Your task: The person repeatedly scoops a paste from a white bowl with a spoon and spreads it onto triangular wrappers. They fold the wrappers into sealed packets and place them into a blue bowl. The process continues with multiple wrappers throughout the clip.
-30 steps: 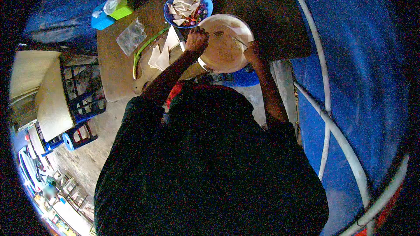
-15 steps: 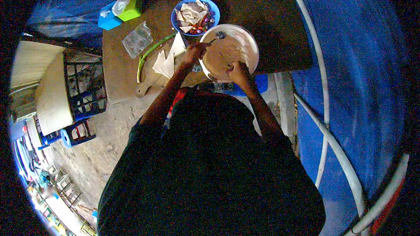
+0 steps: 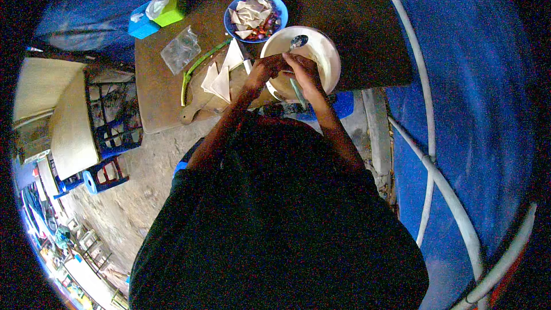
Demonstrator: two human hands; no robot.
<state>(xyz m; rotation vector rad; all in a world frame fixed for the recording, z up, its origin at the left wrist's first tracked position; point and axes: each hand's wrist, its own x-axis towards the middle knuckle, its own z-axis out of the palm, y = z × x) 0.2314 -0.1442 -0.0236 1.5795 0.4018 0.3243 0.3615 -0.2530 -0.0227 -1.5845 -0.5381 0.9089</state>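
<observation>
A white bowl [image 3: 334, 60] sits on the brown table, with a brownish layer inside. Over its near half my hands meet. My left hand [image 3: 268, 71] is closed round the handle of a spoon [image 3: 299, 41], whose head points away over the bowl. Against the left fingers, my right hand [image 3: 305, 74] has its fingers bent together; what they grip is hidden. Below the right hand, a thin grey-green handle [image 3: 298, 93] leans at the near rim. To the left are folded white sheets [image 3: 219, 83] on a wooden board [image 3: 188, 116], and a knife [image 3: 247, 64] with a pale handle.
Behind the bowl stands a blue bowl [image 3: 228, 30] of white triangular pieces and chopped red and purple bits. A long green stalk [image 3: 186, 83], a clear plastic bag [image 3: 181, 50] and blue and green boxes [image 3: 172, 16] lie further left. White poles [image 3: 422, 92] and blue sheeting border the right.
My right hand has moved up and left from the bowl's near side to meet my left hand. The spoon head has shifted slightly right and away. A grey-green handle now shows.
</observation>
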